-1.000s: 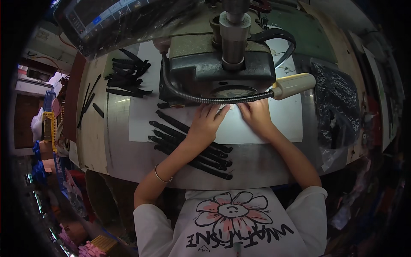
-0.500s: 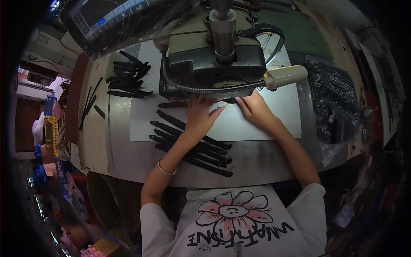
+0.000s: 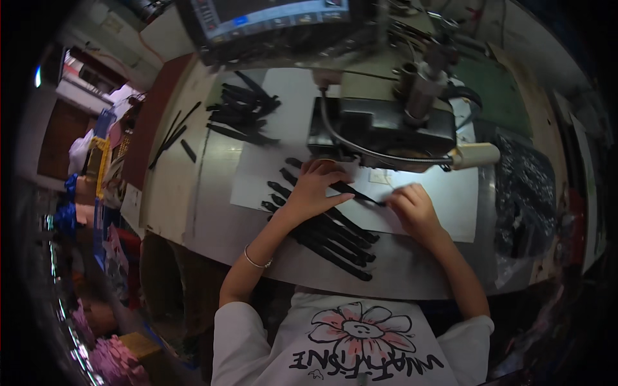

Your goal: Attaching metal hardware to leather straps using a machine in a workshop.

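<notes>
A black fabric strip [image 3: 358,193] runs slantwise between my two hands, just in front of a dark sewing machine head [image 3: 389,132]. My left hand [image 3: 320,188] lies over the strip's left part, thumb spread away from the fingers. At the strip's right end, my right hand [image 3: 414,207] is closed in a pinch on its tip, slightly blurred. Beside and below my left hand lies a row of several black strips [image 3: 331,241], partly hidden by my wrist. Under them is a white board [image 3: 444,215] on the grey metal table [image 3: 212,212].
A heap of black strips [image 3: 241,109] sits left of the machine, and several thin dark strips [image 3: 174,138] lie farther left. A screen [image 3: 277,26] stands behind. The machine's pale handle [image 3: 475,156] juts right, near a plastic bag with dark contents [image 3: 524,186].
The view has swung, shifting the scene rightward and down. My right hand has pulled the strip's right end toward me, away from the machine. My left hand stays over the strip.
</notes>
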Demonstrator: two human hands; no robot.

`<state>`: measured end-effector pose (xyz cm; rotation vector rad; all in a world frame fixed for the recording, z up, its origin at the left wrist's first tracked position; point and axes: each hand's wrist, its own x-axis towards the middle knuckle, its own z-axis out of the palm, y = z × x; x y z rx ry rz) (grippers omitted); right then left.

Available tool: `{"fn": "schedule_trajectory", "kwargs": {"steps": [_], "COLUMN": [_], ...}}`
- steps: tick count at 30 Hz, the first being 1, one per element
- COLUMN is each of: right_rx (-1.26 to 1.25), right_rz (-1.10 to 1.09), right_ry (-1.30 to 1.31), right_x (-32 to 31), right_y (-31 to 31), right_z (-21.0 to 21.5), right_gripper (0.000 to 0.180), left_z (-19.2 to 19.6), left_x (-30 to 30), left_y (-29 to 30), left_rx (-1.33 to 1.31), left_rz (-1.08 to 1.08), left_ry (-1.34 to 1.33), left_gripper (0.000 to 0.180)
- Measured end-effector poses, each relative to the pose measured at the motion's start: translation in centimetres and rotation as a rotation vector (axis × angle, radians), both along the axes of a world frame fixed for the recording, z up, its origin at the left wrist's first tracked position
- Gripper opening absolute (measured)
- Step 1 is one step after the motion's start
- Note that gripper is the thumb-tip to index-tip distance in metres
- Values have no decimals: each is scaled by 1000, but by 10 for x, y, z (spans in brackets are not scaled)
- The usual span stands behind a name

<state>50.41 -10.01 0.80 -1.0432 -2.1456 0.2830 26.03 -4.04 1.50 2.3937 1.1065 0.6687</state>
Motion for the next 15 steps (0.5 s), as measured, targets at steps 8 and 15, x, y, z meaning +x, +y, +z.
{"fn": "schedule_trajectory", "kwargs": {"steps": [8,15], "right_rx": [-113,-259], "right_rz": [213,155], "right_ry": [-27,27], "right_x": [-12,-10], "right_y": [-29,-27], "right_z": [2,7], "right_gripper": [15,16], "left_z": [-9,-6], "left_x": [-46,-166], "left_y": [-37,90], "left_rx": [10,187], "left_rz": [-12,393], "left_ry": [-122,-19], "left_gripper": [19,11]}}
